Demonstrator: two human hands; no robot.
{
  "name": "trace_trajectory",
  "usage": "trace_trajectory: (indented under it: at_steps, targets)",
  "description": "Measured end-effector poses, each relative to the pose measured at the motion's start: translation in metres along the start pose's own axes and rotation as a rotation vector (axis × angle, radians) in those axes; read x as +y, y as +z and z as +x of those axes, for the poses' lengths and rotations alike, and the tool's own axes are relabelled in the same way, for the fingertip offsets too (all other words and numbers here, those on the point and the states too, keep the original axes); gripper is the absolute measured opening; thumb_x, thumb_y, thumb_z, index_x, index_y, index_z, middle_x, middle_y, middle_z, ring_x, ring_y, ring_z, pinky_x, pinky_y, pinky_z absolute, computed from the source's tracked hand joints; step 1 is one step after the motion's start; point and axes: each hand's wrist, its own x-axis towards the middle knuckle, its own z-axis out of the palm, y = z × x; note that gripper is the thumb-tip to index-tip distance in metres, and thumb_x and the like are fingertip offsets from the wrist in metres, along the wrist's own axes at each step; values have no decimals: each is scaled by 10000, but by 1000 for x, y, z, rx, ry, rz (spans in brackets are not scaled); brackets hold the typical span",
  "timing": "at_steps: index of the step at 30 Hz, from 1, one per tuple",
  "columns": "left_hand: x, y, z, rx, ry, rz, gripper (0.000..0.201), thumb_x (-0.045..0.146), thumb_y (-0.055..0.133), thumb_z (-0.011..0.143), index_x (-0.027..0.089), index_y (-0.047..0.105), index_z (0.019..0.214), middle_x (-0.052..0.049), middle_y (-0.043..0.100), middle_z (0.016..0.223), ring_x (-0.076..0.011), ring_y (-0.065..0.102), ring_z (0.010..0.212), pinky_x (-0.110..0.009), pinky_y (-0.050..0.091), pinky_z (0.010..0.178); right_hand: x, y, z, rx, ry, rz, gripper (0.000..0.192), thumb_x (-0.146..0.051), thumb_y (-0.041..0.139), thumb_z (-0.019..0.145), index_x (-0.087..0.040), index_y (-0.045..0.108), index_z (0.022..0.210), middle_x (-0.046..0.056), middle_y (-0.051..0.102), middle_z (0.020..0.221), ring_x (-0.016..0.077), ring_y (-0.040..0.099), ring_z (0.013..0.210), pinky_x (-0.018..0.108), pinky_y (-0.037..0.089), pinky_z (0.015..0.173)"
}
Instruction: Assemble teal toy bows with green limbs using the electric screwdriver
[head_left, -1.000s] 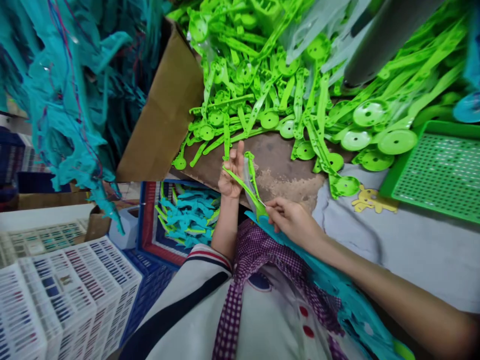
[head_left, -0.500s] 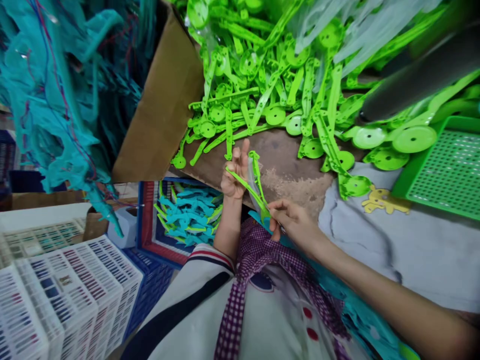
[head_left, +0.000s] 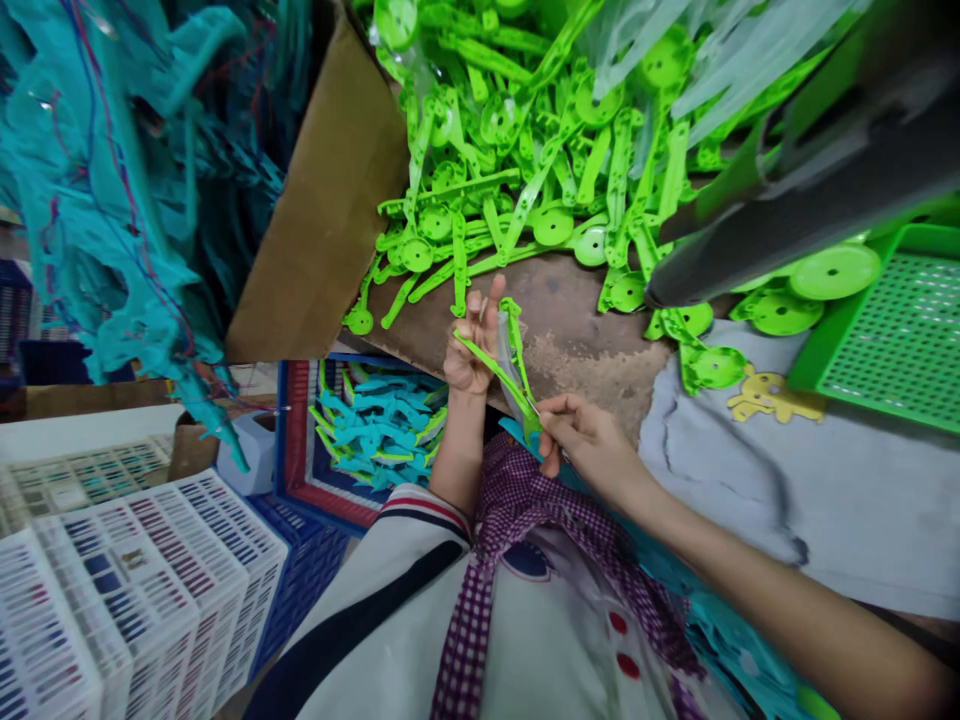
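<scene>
My left hand (head_left: 471, 350) is held up near the table's edge, one finger raised and the others curled at a long bright-green plastic part (head_left: 491, 362). A second green arm and a greyish translucent strip (head_left: 510, 372) run beside it, joining toward the lower end. My right hand (head_left: 585, 432) pinches at that lower end; a thin, metallic-looking tip (head_left: 532, 406) shows at its fingertips, but the rest is hidden in the fingers. A teal piece (head_left: 517, 436) shows just below, partly covered.
Loose green arms with round discs (head_left: 551, 226) pile across the brown table (head_left: 570, 300). A dark tube (head_left: 750, 230) juts in from the right above a green basket (head_left: 900, 340). Left are a cardboard box (head_left: 315, 200), teal parts (head_left: 135, 220), a blue-rimmed basket (head_left: 281, 430) and white crates (head_left: 150, 560).
The dark tube at the right has swung left and down, covering more of the green pile. Both my hands and the green part stay nearly in place.
</scene>
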Motion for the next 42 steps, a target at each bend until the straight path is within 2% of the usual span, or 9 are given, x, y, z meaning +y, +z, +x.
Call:
trace_trajectory:
  at_steps: [7, 14, 19, 25, 31, 33, 38, 40, 42]
  targets:
    - [0, -2, 0, -259, 136, -119, 496, 610, 880, 599, 239, 551, 625, 36, 601, 1066, -183, 466, 1427, -155, 534, 1036, 2, 2, -1, 16, -44, -14, 271, -431, 523, 904, -186, 509, 1019, -46, 628, 600, 132, 610, 450, 269, 480, 513]
    - [0, 0, -1, -242, 160, -44, 560, 641, 819, 656, 212, 470, 568, 2, 578, 1007, -218, 446, 1444, -271, 497, 1148, 1, 10, -2, 79, -30, 1, 309, -453, 520, 866, -183, 504, 1014, -64, 590, 570, 131, 589, 423, 263, 453, 478]
    - [0, -1, -1, -115, 76, 39, 447, 639, 732, 774, 242, 555, 668, -4, 577, 1102, -208, 424, 1454, -264, 537, 1098, 7, 19, -5, 140, -26, 81, 390, -488, 536, 846, -180, 493, 1082, -76, 581, 581, 129, 576, 424, 274, 467, 491]
    - [-1, 0, -1, -145, 78, 1, 425, 577, 723, 819, 230, 570, 627, 12, 612, 1114, -195, 460, 1427, -256, 525, 1095, 4, 29, -5, 217, 25, 283, 402, -443, 621, 776, -201, 460, 1054, -101, 555, 567, 97, 509, 394, 251, 444, 454]
    - [-7, 3, 2, -51, 108, 33, 140, 375, 785, 818, 252, 728, 782, 14, 649, 1250, -221, 474, 1420, -312, 474, 1139, -5, 28, 0, 280, 104, 350, 335, -328, 608, 762, -203, 465, 1038, -113, 521, 534, 86, 490, 391, 246, 486, 484]
    - [-7, 6, 2, -74, 120, 54, 73, 327, 775, 830, 258, 752, 827, 21, 635, 1345, -230, 459, 1436, -325, 464, 1147, -10, 24, 2, 255, 126, 355, 312, -292, 606, 760, -198, 470, 1025, -113, 509, 525, 80, 450, 376, 252, 492, 482]
    - [-4, 13, 3, -200, -54, 10, 66, 257, 769, 833, 242, 762, 897, -12, 644, 1395, -267, 529, 1385, -389, 473, 1141, -19, -8, -15, 94, 150, 139, 298, -341, 587, 816, -191, 500, 1059, -107, 478, 530, 73, 345, 346, 265, 468, 438]
    - [-5, 15, 6, -145, -100, -9, 52, 228, 747, 851, 213, 755, 900, -40, 665, 1368, -272, 540, 1375, -402, 458, 1155, -17, -28, -33, 160, 41, -106, 358, -435, 575, 865, -194, 527, 1125, -81, 495, 559, 99, 418, 388, 263, 452, 441]
    - [-6, 16, 10, -71, -122, -21, 43, 204, 711, 878, 193, 745, 903, -54, 679, 1347, -270, 525, 1388, -411, 440, 1170, -8, -45, -55, 328, -101, -394, 436, -522, 554, 905, -201, 550, 1200, -51, 512, 590, 128, 503, 467, 253, 430, 461]
